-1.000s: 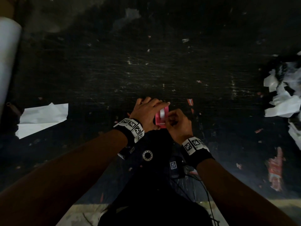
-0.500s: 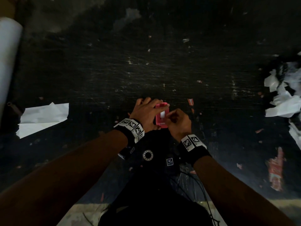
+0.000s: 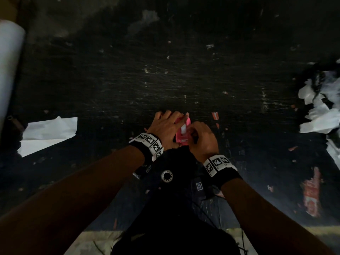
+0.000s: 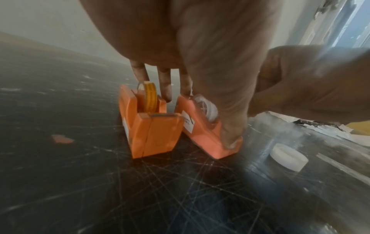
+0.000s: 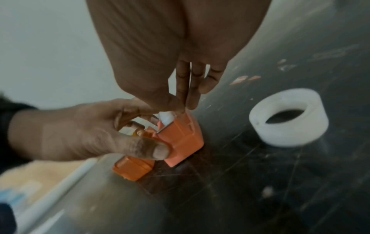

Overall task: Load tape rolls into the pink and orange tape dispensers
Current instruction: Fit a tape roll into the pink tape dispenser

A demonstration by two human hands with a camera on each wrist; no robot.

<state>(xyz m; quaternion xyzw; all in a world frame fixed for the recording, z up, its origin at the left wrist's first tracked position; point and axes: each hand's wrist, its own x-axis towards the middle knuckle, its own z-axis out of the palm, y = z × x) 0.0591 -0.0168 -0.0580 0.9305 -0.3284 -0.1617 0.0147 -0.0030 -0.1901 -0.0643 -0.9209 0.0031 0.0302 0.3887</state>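
The pink dispenser [image 3: 181, 138] stands on the dark table, with a white tape roll [image 4: 206, 107] seated in it. My left hand [image 3: 165, 128] grips it, thumb on its near end and fingers over the far side. With thumb and fingers, my right hand [image 3: 197, 134] pinches the white tape [image 5: 167, 117] at the top of the pink dispenser [image 5: 180, 139]. The orange dispenser [image 4: 148, 126] stands right beside the pink dispenser [image 4: 206, 136] and holds a yellow tape roll [image 4: 150, 95]. In the head view my left hand hides the orange one.
A loose white tape roll [image 5: 288, 117] lies on the table just right of the dispensers. White paper [image 3: 49, 134] lies at the left, crumpled white scraps [image 3: 320, 111] at the right edge, and a red wrapper [image 3: 311, 192] at the near right. A small ring [image 3: 166, 175] lies near my wrists.
Both hands stay on the pink dispenser. My right fingers have shifted slightly on the white tape; the dispensers have hardly moved.
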